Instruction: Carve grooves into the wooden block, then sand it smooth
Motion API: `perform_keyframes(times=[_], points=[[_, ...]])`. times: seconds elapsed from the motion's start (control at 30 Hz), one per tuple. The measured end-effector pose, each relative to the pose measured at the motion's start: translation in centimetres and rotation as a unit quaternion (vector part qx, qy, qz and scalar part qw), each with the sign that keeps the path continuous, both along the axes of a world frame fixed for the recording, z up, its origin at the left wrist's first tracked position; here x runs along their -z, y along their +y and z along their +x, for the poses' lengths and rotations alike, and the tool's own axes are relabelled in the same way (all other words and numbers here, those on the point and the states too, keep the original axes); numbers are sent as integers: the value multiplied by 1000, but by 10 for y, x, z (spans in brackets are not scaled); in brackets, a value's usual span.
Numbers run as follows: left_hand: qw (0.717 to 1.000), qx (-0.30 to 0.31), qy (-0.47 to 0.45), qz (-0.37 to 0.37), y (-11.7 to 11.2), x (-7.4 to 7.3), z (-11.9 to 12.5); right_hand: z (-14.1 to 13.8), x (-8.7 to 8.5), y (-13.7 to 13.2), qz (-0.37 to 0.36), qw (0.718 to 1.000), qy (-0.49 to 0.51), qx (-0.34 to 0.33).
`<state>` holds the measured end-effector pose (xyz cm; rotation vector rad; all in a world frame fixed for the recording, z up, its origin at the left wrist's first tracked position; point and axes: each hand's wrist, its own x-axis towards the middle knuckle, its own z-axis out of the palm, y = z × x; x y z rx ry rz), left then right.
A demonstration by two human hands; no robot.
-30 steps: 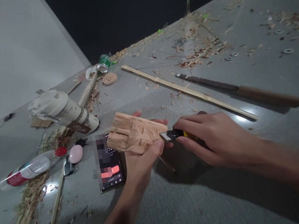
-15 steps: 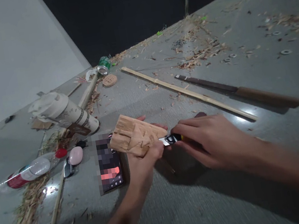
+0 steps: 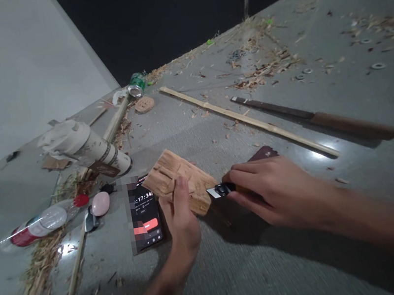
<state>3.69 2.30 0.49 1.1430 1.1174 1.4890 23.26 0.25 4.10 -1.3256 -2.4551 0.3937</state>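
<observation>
A carved block of pale wood (image 3: 174, 171) is gripped in my left hand (image 3: 182, 219), with the thumb lying across its carved face and the other fingers mostly hidden beneath it. My right hand (image 3: 271, 188) is closed around a utility knife (image 3: 222, 190), whose short blade points left. The blade tip lies at the block's right edge; whether it touches the wood I cannot tell. Just left of my left hand, a phone (image 3: 146, 210) with a lit screen rests on the grey surface. Behind my right hand a dark brown object (image 3: 263, 153) is partly hidden.
Farther back lie a bamboo strip (image 3: 249, 122) and a long wooden-handled blade (image 3: 315, 118). On the left are a white tumbler (image 3: 84, 145), a plastic bottle (image 3: 42, 224), a pink rounded object (image 3: 100, 203) and a thin stick (image 3: 73, 276). A green can (image 3: 137, 84) and shavings (image 3: 264, 74) sit near the wall.
My left hand has shifted its hold, its thumb moving up and left onto the carved face. The block has turned slightly, showing its near side. The knife blade has moved a little left and down.
</observation>
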Motion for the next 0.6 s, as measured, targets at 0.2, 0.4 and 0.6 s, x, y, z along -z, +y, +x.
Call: perform_keyframes(times=[0.2,0.4,0.6], points=[[1000,-8,2,-5,-3,-2,0,0,0,0,-3,1000,-3,-8],[1000,-16,-7,-19,-1,2,0,-2,0,-1,17,1000,-16,17],[998,-32,19,-56,-7,3,-1,9,2,5,73,993,-46,79]])
